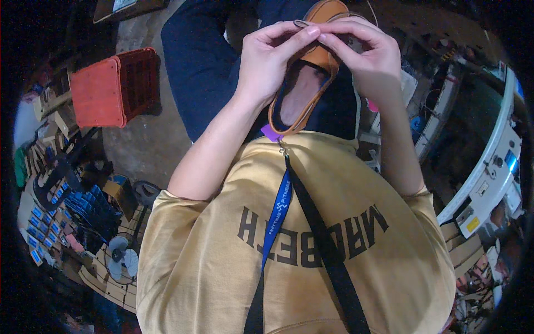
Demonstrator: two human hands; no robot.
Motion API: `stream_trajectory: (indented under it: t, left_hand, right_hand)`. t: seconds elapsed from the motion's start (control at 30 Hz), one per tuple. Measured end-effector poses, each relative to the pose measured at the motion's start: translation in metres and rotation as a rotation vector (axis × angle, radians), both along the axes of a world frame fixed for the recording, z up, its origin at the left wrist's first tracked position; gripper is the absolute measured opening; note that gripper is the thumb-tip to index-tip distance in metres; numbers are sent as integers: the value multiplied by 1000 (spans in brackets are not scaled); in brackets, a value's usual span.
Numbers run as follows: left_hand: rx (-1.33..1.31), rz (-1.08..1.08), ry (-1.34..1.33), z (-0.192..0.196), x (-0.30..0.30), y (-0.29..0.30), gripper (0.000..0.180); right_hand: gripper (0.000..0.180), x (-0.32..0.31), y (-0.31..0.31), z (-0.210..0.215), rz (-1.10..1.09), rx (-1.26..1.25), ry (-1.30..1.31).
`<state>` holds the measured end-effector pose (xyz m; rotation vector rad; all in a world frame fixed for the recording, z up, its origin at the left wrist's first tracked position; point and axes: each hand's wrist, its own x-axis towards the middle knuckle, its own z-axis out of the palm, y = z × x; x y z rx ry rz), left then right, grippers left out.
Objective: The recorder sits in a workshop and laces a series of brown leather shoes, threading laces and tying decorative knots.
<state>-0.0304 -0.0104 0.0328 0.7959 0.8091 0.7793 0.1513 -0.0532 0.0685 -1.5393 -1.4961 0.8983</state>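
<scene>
A tan leather shoe (319,55) lies on my lap, its toe pointing away and its open heel end close to my shirt. The pale insole (303,92) shows inside the opening. Over the front of the shoe, my left hand (272,55) and my right hand (370,55) meet, thumbs and fingertips closed in a pinch. A small loop of thin dark lace (301,24) sticks up at the left fingertips, and a thin strand curves out beyond the right hand. My fingers hide much of the shoe's lacing area.
To the left, a red plastic crate (97,92) stands on the floor. At lower left are a small fan (122,257) and many stacked pieces. A white machine (484,167) with a curved edge is at the right. A lanyard (278,211) hangs down my shirt.
</scene>
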Motion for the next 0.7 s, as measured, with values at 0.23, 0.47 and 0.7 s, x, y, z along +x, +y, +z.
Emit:
stream_trajectory:
  t: [0.23, 0.47, 0.7]
  left_hand:
    - [-181, 29, -66, -9, 5, -2, 16]
    - [-282, 12, -211, -17, 3, -2, 15]
    - [-360, -82, -264, -13, -5, 4, 19]
  right_hand:
    - [22, -17, -7, -15, -309, -8, 126]
    - [18, -15, -1, -17, -141, 347, -255]
    - [19, -14, -1, -7, -123, 283, -234]
